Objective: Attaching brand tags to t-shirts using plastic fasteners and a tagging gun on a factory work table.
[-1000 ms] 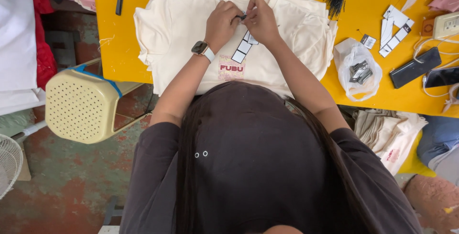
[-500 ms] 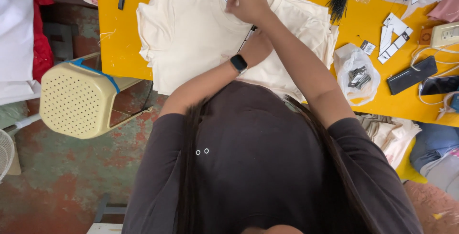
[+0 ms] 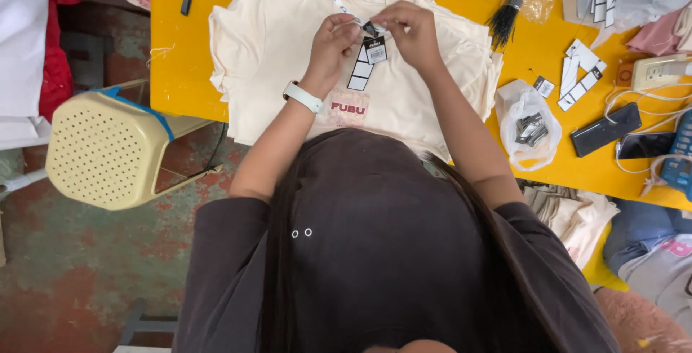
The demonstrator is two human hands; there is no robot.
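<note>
Up top, hang tags [image 3: 373, 49] pinched between left fingers [image 3: 351, 27] and right fingers [image 3: 380, 23], over cream shirt [image 3: 281, 50]

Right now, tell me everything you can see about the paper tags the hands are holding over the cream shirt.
The small black-and-white paper hang tags hang as a short bunch just below the neckline of the top cream T-shirt in a flat stack on the yellow table. They look like thin card: a dark top piece and a white printed label. The left hand and right hand pinch their upper end; a strip of white labels trails below.
</note>
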